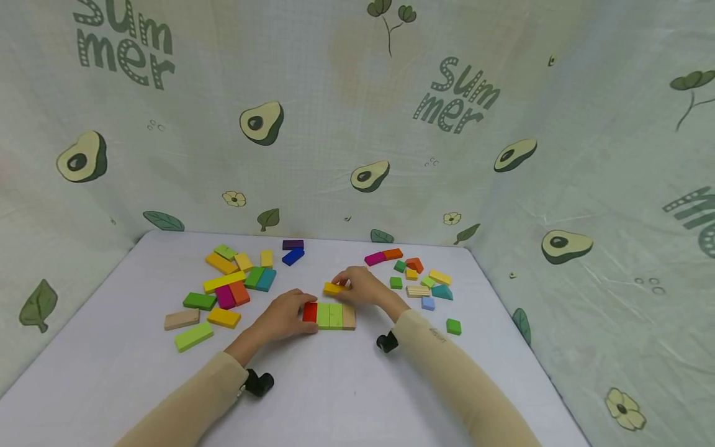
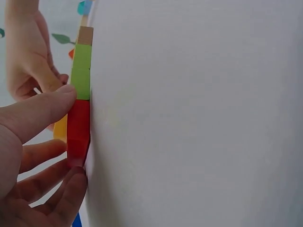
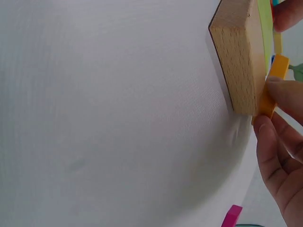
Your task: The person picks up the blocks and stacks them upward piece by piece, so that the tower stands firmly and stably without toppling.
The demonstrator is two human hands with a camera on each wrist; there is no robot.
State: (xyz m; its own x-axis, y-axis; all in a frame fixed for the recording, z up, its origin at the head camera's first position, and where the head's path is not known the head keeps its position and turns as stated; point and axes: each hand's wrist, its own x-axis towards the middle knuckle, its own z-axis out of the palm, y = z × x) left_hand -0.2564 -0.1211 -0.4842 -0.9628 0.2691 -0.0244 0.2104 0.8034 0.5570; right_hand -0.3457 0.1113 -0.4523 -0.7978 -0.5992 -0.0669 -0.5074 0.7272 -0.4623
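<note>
A flat row of wooden blocks lies in front of me in the head view: a red block [image 1: 310,313] at the left, two light green blocks [image 1: 329,317] in the middle, a natural wood block [image 1: 349,318] at the right. My left hand [image 1: 283,315] holds the red block at the row's left end, thumb on the near side and fingers around the end. Between thumb and fingers, my right hand [image 1: 363,286] pinches a yellow block [image 3: 279,68] by the row's far side. Part of that yellow block is hidden behind the right fingers.
Loose coloured blocks lie left of the row, among them a dark green block [image 1: 199,301] and a lime block [image 1: 193,337]. A blue block [image 1: 293,256] lies farther back. Smaller pieces, including a teal triangle [image 1: 442,292], are scattered on the white table [image 1: 335,397] at the right.
</note>
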